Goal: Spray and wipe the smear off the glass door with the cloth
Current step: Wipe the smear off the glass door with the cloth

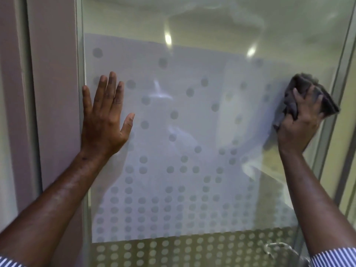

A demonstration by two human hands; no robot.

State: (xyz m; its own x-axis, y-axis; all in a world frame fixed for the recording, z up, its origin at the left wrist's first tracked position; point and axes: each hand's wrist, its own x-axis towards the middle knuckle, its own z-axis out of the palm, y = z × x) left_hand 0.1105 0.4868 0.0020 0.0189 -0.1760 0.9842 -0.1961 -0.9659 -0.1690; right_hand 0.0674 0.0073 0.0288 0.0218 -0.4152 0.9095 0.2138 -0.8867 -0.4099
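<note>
The glass door (192, 116) fills the view, with a pattern of frosted dots that grows denser toward the bottom. My left hand (105, 114) lies flat against the glass near its left edge, fingers straight and spread. My right hand (300, 122) grips a crumpled dark grey cloth (316, 93) and presses it on the glass near the right edge. A faint hazy streak (159, 93) shows on the glass in the middle; I cannot tell whether it is a smear or a reflection. No spray bottle is in view.
A mauve door frame (52, 93) stands at the left and a metal frame strip (339, 74) runs down the right. A metal door handle (279, 249) sits at the lower right. Ceiling lights reflect in the upper glass.
</note>
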